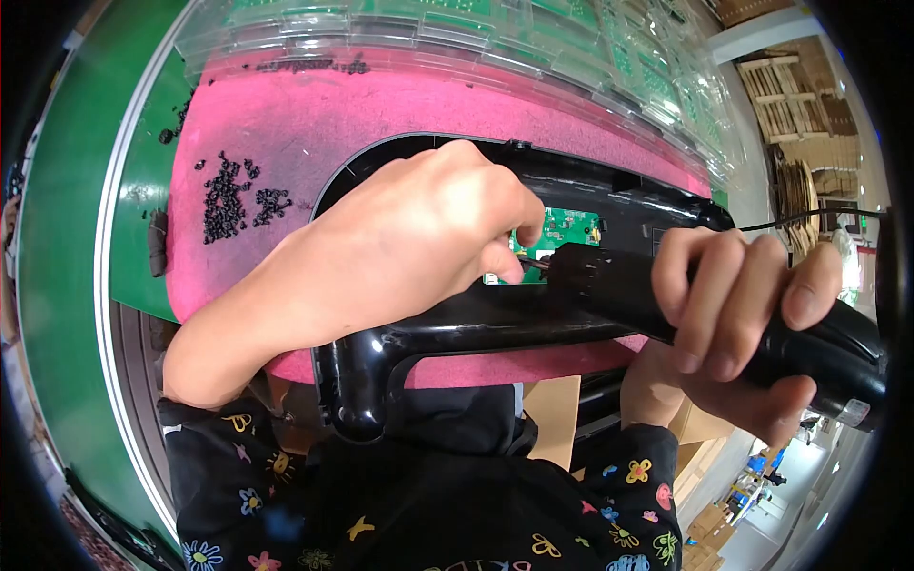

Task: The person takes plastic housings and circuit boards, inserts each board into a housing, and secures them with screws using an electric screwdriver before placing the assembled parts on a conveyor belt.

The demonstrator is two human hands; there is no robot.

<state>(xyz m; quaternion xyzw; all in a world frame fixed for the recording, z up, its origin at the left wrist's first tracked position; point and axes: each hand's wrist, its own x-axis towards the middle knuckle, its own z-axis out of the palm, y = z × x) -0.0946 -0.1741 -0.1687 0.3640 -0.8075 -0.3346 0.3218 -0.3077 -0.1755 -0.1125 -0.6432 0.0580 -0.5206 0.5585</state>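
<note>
A green circuit board (pixel 568 228) lies inside a glossy black plastic housing (pixel 495 328). My left hand (pixel 428 214) is over the board with thumb and forefinger brought together beside the tool's tip; whatever they hold is too small to make out. My right hand (pixel 743 314) is wrapped round a black power screwdriver (pixel 609 285), its cord running off to the right. The screwdriver lies nearly level, its tip pointing left at the board, close to my left fingertips. My left hand covers part of the board and housing.
Under the housing is a pink mat (pixel 381 107) on a green table (pixel 67 285). Small black screws (pixel 224 205) are heaped at the mat's left. Clear plastic trays (pixel 457 33) with green boards stand along the back. Cardboard (pixel 552 419) is below the mat's front edge.
</note>
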